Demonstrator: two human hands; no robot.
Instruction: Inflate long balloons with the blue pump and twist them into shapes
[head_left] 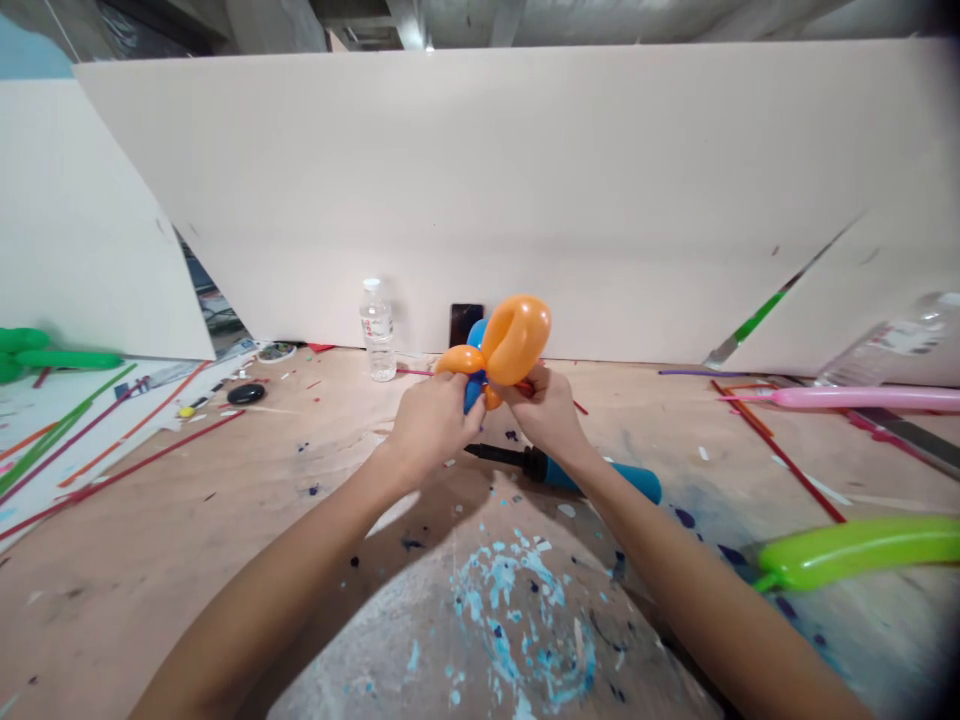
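Note:
An orange balloon, bent into loops and joined with blue balloon parts, is held up over the middle of the table. My left hand is closed around its lower left side, fingers on the blue and orange parts. At its lower right, my right hand pinches something red or orange beside the large orange loop; the fingertips partly hide it. Beneath my hands a blue hand pump with a black nozzle lies on the table, partly covered by my right forearm.
A clear water bottle and a dark phone stand by the white panel. Green balloons and uninflated strips lie left. Pink and lime balloons, plus another bottle, are at the right. Paint marks the table.

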